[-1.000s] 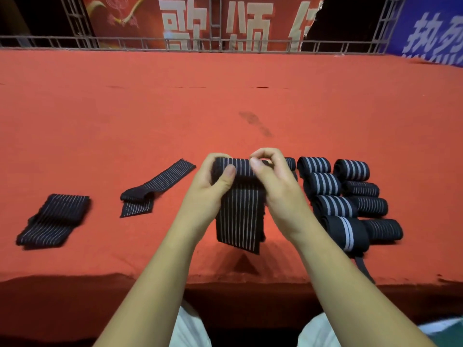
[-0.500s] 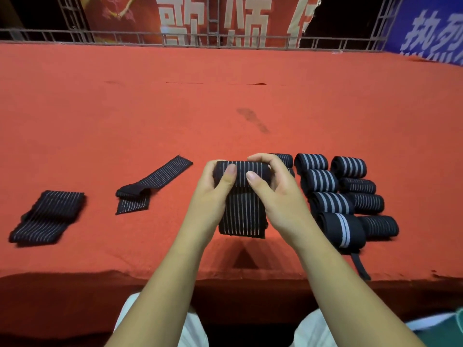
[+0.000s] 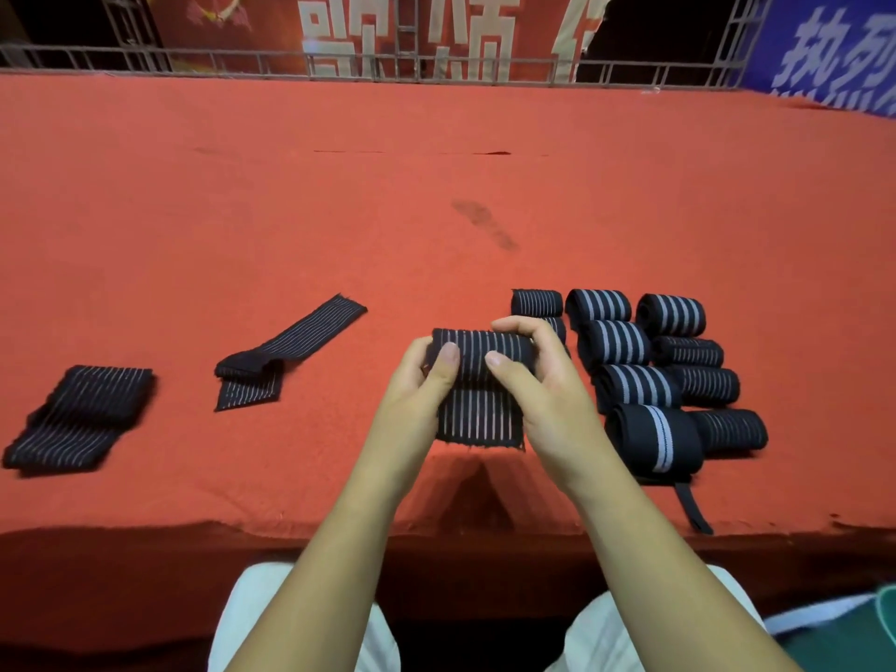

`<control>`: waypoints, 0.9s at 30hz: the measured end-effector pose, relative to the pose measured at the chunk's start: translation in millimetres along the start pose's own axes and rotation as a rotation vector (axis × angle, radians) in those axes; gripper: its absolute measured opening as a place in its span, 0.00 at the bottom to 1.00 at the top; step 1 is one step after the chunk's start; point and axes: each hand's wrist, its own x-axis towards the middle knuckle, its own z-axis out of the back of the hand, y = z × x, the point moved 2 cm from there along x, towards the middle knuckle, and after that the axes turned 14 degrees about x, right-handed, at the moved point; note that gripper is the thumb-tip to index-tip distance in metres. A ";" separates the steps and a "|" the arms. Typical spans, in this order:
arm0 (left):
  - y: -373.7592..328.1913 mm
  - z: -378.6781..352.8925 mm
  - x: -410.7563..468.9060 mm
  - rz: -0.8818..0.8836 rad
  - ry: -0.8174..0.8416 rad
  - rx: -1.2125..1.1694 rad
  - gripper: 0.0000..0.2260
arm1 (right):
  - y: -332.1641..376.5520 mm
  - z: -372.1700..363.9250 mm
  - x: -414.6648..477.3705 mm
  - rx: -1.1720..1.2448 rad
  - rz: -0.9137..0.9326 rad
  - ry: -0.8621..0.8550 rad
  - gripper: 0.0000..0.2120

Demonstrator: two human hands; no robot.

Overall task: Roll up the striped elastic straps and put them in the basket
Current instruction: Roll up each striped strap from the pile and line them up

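Mid-task, in the rolling phase. Left hand (image 3: 417, 380) and right hand (image 3: 538, 380) both clamp the current strap (image 3: 480, 354), held near the front edge of the table (image 3: 436, 211), apparently just off the cloth given the shadow under it. Thumbs press on the near face of the wound part and the right fingers curl over its top. The left fingers are mostly behind the roll, so I can't see how they lie. Most of the strap looks wound, with a short flat end hanging below the thumbs, so my guess is a few more turns on this one. Done: a cluster of rolls (image 3: 625, 351) sits on the table just right of the right hand, roughly ten, packed touching. Left to roll: a loose strap (image 3: 286, 351), part-folded, to the left, and a folded strap (image 3: 77, 414) well beyond it. Basket step looks not started: there's no basket I can identify in view, and every roll is on the cloth. Unclear: one roll sits partly behind the right hand, so the count is approximate. The wide roll (image 3: 654, 436) has a black tail (image 3: 693, 506) trailing to the table edge, and I can't tell if it's fastened. A teal thing (image 3: 885, 623) is cut off at the bottom-right corner and unidentifiable. The folded strap is blurred, so its layers aren't countable.
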 end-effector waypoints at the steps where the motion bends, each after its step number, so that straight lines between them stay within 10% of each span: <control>1: 1.5 -1.3 0.4 -0.025 0.032 -0.029 0.14 | -0.4 0.2 1.2 -0.019 -0.023 -0.023 0.10; 16: 25.2 -19.5 30.9 0.105 0.134 -0.131 0.09 | -30.1 52.3 19.7 0.077 -0.122 -0.056 0.07; 27: 83.3 -35.5 76.3 0.086 0.310 0.287 0.14 | -34.0 124.3 67.6 -0.604 -0.298 0.144 0.17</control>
